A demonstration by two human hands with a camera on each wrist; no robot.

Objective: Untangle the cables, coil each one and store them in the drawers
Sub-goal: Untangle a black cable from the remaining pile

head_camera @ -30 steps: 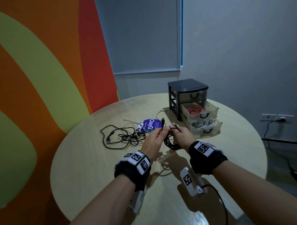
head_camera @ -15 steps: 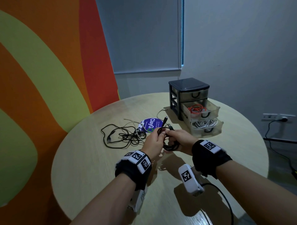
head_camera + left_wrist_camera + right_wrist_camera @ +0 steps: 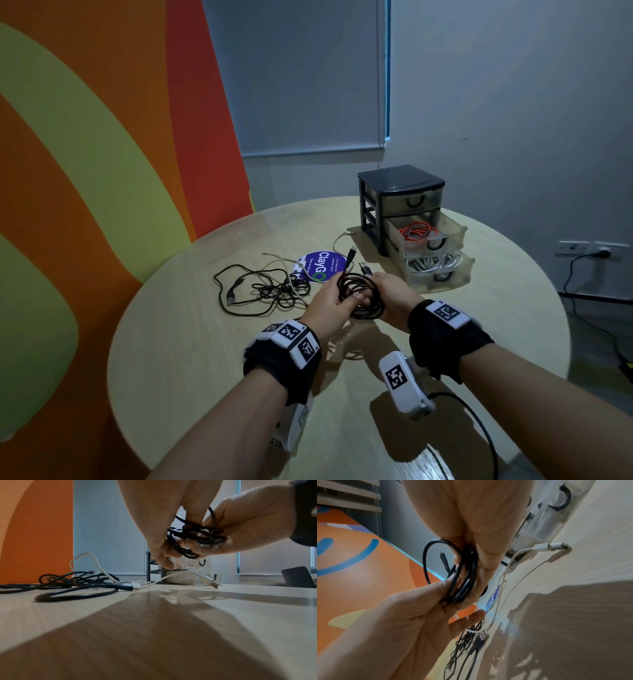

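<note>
Two hands hold one coiled black cable [image 3: 359, 294] above the worktop [image 3: 191, 342]. Left hand [image 3: 330, 303] fingers [image 3: 159, 550] pinch it at 9 o'clock; right hand [image 3: 390, 294] fingers clamp it at 3 o'clock. Tangled cables [image 3: 263, 291] lie at 10 o'clock, drawers [image 3: 424, 233] at 2 o'clock.

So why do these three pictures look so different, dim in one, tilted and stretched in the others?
Head view: dim room, wide lens bowing the round wooden table. Left wrist view: low angle, broad hand shadows and window glare on the tabletop. Right wrist view: tilted, the right hand looms huge; the coiled black cable stays sharp.
</note>
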